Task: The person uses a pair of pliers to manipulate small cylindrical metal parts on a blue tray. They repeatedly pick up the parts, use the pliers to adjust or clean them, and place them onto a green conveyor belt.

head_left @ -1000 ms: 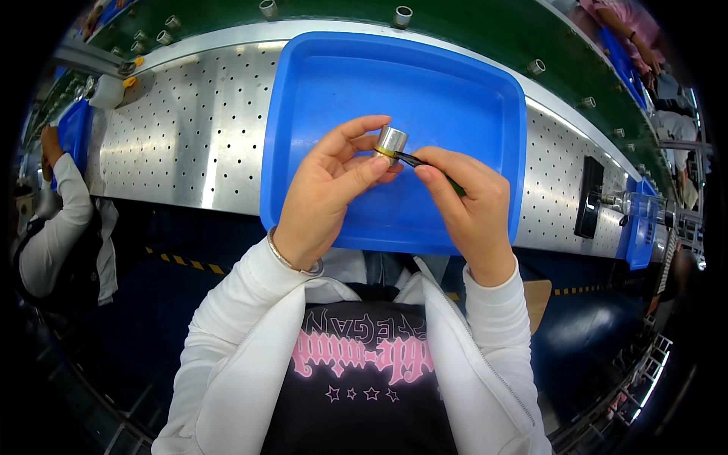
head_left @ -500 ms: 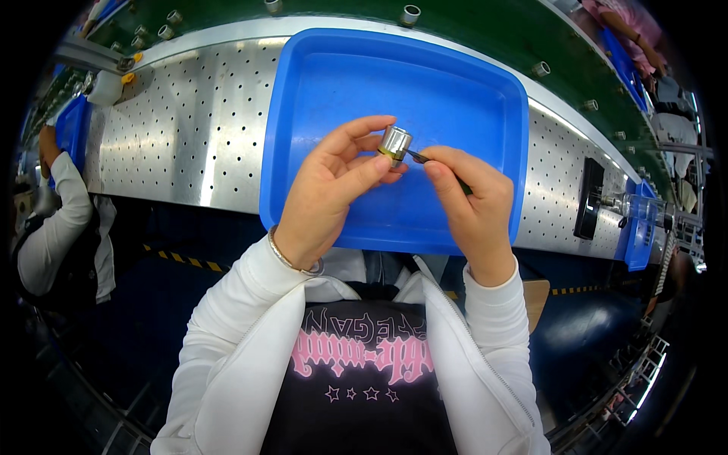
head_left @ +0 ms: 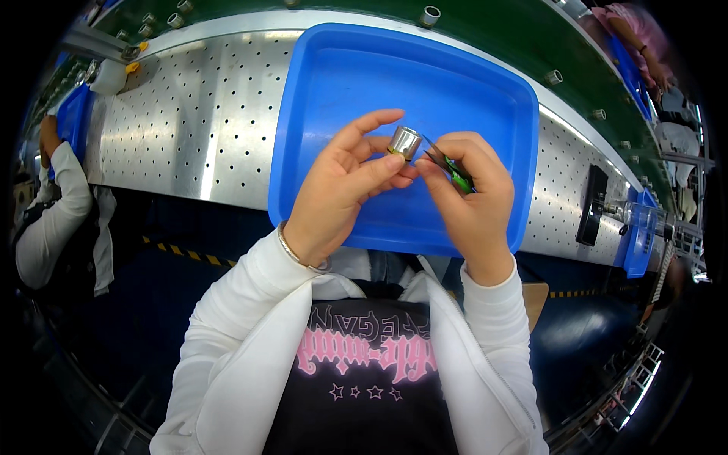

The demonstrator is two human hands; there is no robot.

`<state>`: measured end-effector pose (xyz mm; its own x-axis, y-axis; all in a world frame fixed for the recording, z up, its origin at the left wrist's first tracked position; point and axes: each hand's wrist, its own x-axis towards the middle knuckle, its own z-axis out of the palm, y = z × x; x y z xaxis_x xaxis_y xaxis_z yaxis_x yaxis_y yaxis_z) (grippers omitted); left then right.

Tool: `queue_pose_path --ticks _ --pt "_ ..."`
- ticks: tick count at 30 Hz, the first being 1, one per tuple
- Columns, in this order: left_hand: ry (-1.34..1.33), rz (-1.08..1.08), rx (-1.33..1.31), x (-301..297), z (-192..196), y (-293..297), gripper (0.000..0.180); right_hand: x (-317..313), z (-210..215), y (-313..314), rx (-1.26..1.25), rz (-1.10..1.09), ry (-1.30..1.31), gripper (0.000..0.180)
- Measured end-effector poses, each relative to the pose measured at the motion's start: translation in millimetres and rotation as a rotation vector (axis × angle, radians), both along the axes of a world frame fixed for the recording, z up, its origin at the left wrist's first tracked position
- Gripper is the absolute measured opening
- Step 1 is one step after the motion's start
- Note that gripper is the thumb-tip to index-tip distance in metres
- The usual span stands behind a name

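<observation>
A short shiny metal cylinder point(head_left: 406, 141) with a yellowish band near its lower end is pinched between the thumb and fingers of my left hand point(head_left: 345, 171). In my right hand point(head_left: 476, 189) is a small pair of snips point(head_left: 453, 173) with dark pointed blades and a bit of green at the grip. The two blade tips stand apart, just right of the cylinder, and seem not to touch it. Both hands hover over a blue plastic tray point(head_left: 531, 159). My fingers hide part of the cylinder's lower end and much of the snips' handle.
The tray rests on a perforated metal bench point(head_left: 235, 98). Beyond it runs a green conveyor point(head_left: 493, 34) carrying several metal cylinders. A black stand point(head_left: 592, 205) is on the right of the bench. Co-workers sit or stand at the far left and upper right.
The snips have drawn back from the cylinder and their blades have spread apart, with the green part now showing. The cylinder stays in my left hand; the whole view has shifted slightly.
</observation>
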<state>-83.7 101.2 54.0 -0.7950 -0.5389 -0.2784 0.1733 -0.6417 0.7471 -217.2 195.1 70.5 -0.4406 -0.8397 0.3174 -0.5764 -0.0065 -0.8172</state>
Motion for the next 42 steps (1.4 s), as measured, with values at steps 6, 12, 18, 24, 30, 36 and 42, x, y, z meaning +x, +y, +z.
queue_pose_path --ticks 6,12,18,24,30,36,42 --pt "0.028 0.005 -0.008 -1 1 -1 0.044 2 -3 -4 -0.069 -0.033 -0.048 0.020" --pt "-0.012 -0.022 -0.045 1 1 -5 0.044 2 2 -1 -0.037 -0.030 -0.251 0.011" --pt "0.019 -0.009 -0.002 2 1 -6 0.043 2 3 -1 -0.061 0.008 -0.312 0.007" --pt "0.033 -0.007 0.007 4 3 -6 0.042 2 2 -1 -0.061 0.013 -0.350 0.008" --pt "0.030 -0.001 -0.075 2 5 -2 0.044 3 0 -2 -0.142 0.011 -0.273 0.013" --pt "-0.013 -0.050 -0.133 2 7 -1 0.044 4 0 6 -0.096 -0.012 -0.185 0.020" --pt "-0.049 -0.068 -0.231 2 6 4 0.043 3 5 10 -0.095 -0.033 -0.095 0.018"
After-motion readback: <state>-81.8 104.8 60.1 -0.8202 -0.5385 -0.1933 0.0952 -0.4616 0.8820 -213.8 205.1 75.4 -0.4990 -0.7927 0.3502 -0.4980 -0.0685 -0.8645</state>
